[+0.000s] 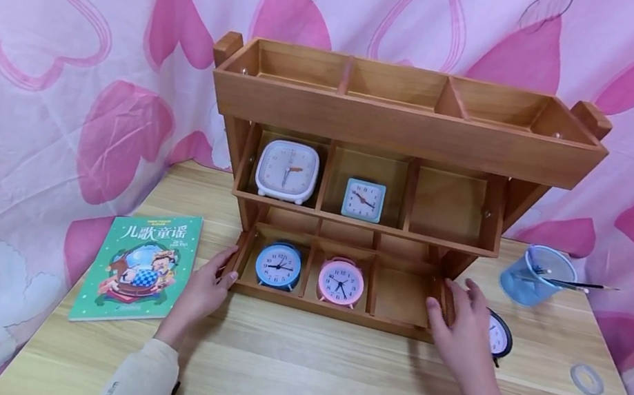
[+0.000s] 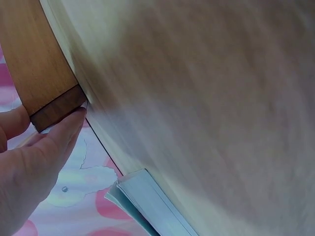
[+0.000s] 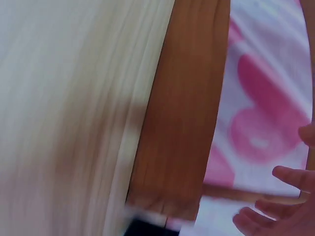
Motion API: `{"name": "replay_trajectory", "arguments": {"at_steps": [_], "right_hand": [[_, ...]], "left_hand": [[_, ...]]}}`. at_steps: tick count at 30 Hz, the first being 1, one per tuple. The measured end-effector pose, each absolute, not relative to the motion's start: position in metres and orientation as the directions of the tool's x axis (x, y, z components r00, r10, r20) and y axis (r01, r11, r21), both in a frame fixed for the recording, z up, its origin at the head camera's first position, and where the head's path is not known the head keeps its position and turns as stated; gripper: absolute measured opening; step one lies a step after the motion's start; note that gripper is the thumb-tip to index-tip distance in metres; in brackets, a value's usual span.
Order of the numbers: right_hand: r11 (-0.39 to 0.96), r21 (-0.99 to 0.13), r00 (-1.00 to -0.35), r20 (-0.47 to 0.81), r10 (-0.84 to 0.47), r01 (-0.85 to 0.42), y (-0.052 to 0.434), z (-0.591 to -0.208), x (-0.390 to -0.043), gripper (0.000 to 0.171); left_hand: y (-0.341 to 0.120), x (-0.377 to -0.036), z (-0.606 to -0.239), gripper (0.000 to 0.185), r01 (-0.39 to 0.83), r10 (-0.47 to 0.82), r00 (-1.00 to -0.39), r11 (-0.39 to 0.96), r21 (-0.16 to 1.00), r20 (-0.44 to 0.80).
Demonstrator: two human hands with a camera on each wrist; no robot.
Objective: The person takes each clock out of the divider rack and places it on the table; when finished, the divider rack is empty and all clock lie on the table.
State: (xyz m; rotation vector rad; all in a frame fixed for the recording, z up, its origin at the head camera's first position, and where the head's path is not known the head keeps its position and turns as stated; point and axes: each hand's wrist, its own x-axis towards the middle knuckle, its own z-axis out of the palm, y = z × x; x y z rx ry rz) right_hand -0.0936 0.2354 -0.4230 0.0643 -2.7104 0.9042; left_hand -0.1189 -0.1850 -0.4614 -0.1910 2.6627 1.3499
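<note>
Head view has both forearms reaching in from the lower edge of the frame toward the wooden shelf (image 1: 392,126) standing mid-frame on the table (image 1: 324,380). The left hand (image 1: 205,287) lies at the shelf's lower left corner, fingers straight and close together, tips touching the side board. The right hand (image 1: 462,326) lies at the lower right corner, fingers relaxed and slightly spread against the front edge.

Only this view shows the shelf's contents: a white clock (image 1: 288,170) and a small teal clock (image 1: 363,200) in the middle row, a blue clock (image 1: 278,265) and a pink clock (image 1: 341,282) in the bottom row. A black-rimmed clock (image 1: 500,338) sits partly hidden behind the right hand, a green book (image 1: 144,266) lies at lower left, and a blue cup (image 1: 533,274) stands at right.

Left wrist view alone shows the straight fingers (image 2: 59,135) pressing the board's end. Right wrist view is blurred; fingertips (image 3: 290,174) at lower right appear apart, with contact unclear.
</note>
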Motion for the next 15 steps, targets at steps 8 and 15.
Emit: {"name": "replay_trajectory", "arguments": {"at_steps": [8, 15], "right_hand": [[0.76, -0.597, -0.958, 0.262, -0.12, -0.258, 0.174, -0.432, -0.102, 0.052], [0.704, -0.653, -0.96, 0.191, -0.203, -0.279, 0.13, -0.443, -0.112, 0.054]], "left_hand": [[-0.188, -0.118, -0.46, 0.054, -0.209, -0.051, -0.975, 0.561, 0.801, -0.218], [-0.186, -0.118, -0.461, 0.054, -0.187, -0.044, -0.979, 0.569, 0.801, -0.197]]}}
